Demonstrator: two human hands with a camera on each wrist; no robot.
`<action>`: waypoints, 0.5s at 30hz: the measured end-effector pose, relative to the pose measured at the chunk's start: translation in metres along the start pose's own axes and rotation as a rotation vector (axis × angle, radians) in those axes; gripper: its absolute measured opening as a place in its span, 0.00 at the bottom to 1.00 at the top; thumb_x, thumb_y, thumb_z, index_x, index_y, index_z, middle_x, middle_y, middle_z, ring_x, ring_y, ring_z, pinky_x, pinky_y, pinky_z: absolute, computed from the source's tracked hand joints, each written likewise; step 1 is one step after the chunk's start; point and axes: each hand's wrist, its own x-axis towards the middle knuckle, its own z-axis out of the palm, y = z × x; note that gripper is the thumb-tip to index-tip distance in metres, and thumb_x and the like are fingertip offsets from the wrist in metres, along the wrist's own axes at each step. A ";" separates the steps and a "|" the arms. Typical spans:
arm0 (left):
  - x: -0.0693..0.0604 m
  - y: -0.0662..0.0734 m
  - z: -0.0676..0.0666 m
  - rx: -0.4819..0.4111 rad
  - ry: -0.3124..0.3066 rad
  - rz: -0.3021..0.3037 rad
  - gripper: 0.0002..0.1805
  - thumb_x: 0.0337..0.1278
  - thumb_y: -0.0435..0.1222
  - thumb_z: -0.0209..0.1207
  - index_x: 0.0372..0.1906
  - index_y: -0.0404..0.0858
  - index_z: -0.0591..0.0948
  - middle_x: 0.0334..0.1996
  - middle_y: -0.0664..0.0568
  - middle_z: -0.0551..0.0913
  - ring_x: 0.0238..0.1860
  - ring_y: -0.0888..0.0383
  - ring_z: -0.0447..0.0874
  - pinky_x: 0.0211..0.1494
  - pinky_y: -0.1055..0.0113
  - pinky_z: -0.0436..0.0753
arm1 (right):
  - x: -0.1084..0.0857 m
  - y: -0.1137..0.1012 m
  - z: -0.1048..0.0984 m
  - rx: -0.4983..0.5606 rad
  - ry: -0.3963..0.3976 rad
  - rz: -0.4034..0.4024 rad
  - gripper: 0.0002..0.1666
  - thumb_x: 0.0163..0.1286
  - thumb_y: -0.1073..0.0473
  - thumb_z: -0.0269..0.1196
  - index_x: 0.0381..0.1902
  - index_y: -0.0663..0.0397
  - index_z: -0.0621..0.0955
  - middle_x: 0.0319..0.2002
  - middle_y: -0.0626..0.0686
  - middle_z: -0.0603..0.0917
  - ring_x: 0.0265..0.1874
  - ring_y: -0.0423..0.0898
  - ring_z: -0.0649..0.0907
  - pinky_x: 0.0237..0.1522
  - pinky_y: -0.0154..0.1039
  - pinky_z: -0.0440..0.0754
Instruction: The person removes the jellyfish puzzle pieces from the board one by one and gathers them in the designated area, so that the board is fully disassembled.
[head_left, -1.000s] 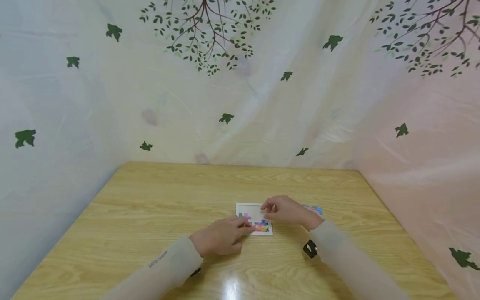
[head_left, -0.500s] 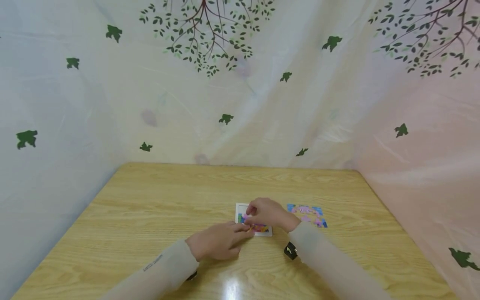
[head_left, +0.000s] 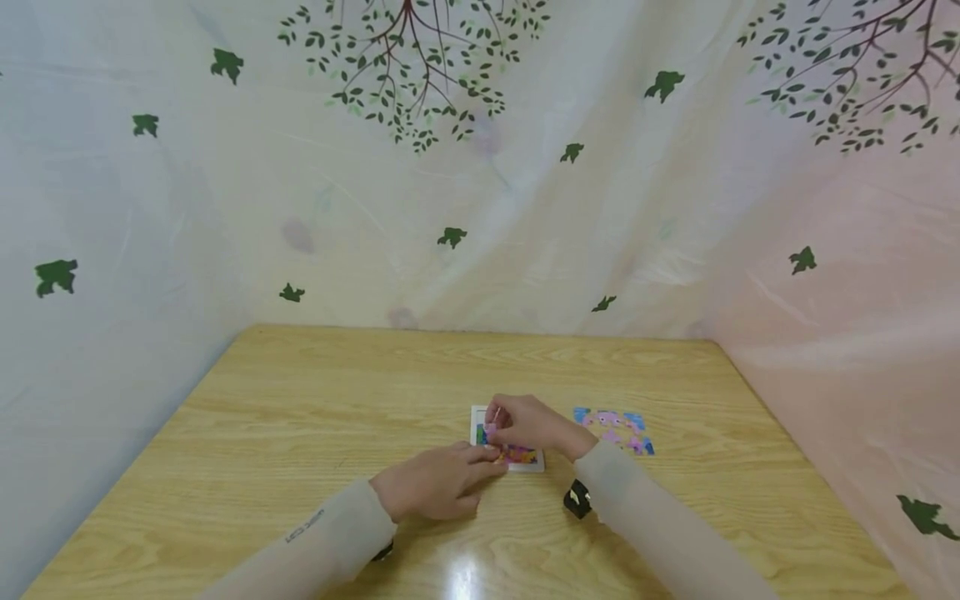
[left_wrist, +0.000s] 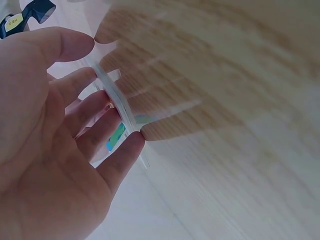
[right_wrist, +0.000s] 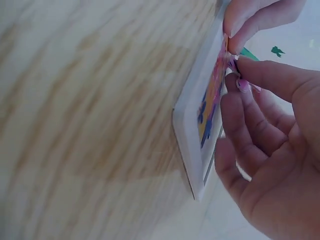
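- Right hand (head_left: 531, 422): thumb and fingertips pinch a small pink piece (right_wrist: 243, 86) at the frame (right_wrist: 190, 102). From the head, the hand covers much of the frame's upper part; the right wrist view shows the pinch from the side. Whether the piece touches the others cannot be told.
- Left hand (head_left: 442, 481): fingers loosely extended, grasping nothing, resting at the frame's near left corner and hiding it. The left wrist view shows fingertips along the frame's edge, with only a scrap of green and blue beyond.
- Frame: flat on the table (head_left: 337, 392), below both hands. Fitted pieces (head_left: 522, 456) show in its near right part; their picture is too small to make out from the head and foreshortened from the right wrist.
- Loose pieces (head_left: 609, 418): a pink and blue group right of the frame, seen only from the head.
- Black device (head_left: 577, 498) at the right wrist: its yellow label shows in the left wrist view.
- Sleeves (head_left: 667, 525): cut off by the lower edge; lettering on the left one is unreadable.
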 end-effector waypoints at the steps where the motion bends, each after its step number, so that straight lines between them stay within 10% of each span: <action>1: 0.000 0.000 0.000 0.001 0.001 -0.001 0.32 0.71 0.40 0.56 0.77 0.43 0.68 0.76 0.48 0.67 0.72 0.53 0.68 0.74 0.61 0.68 | 0.000 0.000 0.000 0.005 -0.010 -0.012 0.04 0.73 0.62 0.65 0.42 0.51 0.80 0.34 0.45 0.84 0.32 0.39 0.81 0.38 0.36 0.81; 15: -0.001 -0.001 0.003 -0.006 0.004 0.005 0.31 0.73 0.41 0.54 0.78 0.43 0.67 0.77 0.48 0.66 0.74 0.52 0.66 0.76 0.61 0.66 | -0.005 0.003 -0.005 0.039 -0.051 -0.062 0.08 0.80 0.59 0.55 0.48 0.54 0.80 0.32 0.46 0.84 0.27 0.38 0.78 0.33 0.35 0.78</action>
